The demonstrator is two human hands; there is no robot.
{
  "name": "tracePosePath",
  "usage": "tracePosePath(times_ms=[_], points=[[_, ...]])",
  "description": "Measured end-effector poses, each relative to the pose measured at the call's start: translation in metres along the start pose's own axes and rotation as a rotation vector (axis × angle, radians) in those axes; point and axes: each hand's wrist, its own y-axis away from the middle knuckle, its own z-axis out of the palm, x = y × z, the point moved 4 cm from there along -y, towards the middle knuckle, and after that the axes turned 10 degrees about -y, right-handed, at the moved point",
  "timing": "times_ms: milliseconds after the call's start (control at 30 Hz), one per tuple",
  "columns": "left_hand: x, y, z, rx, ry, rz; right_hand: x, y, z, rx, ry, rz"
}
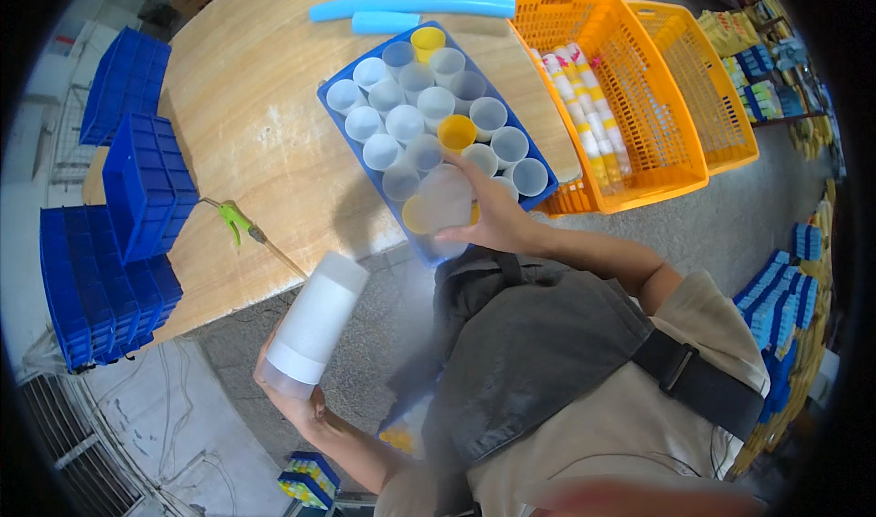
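- Two hands busy: left hand (290,391), lower left of frame, fingers wrapped round a tall stack of translucent white plastic cups (317,323), tilted, held over the floor beside the table edge.
- Right hand (500,219), centre, fingers closed on one frosted clear plastic cup (444,199) at near end of blue plastic tray (333,106).
- Tray holds rows of upright cups, mostly clear, few yellow; sits on pale wooden table (265,88), centre top.
- Light-blue foam tubes (412,6) behind tray, top centre.
- Orange mesh baskets (639,79) upper right; blue crates (137,188) stacked at left.
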Motion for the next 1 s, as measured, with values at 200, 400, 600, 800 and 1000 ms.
tracePosePath(times_ms=[200, 400, 600, 800, 1000], points=[[-0.064, -0.002, -0.015, -0.002, 0.189, -0.155, 0.029, 0.011, 0.038, -0.296, 0.531, -0.335], [-0.096, 0.044, 0.031, -0.286, 0.398, -0.337, -0.026, 0.044, 0.047, -0.549, 0.323, -0.579], [-0.109, 0.105, 0.083, -0.494, 0.510, -0.335, -0.026, 0.029, 0.015, -0.427, 0.612, -0.779], [-0.156, 0.095, 0.208, -0.446, 0.513, -0.610, 0.031, 0.010, -0.068, -0.362, 0.564, -0.467], [-0.214, 0.054, 0.324, 0.218, 0.650, -0.714, 0.096, -0.039, -0.168, -0.026, 0.319, 0.052]])
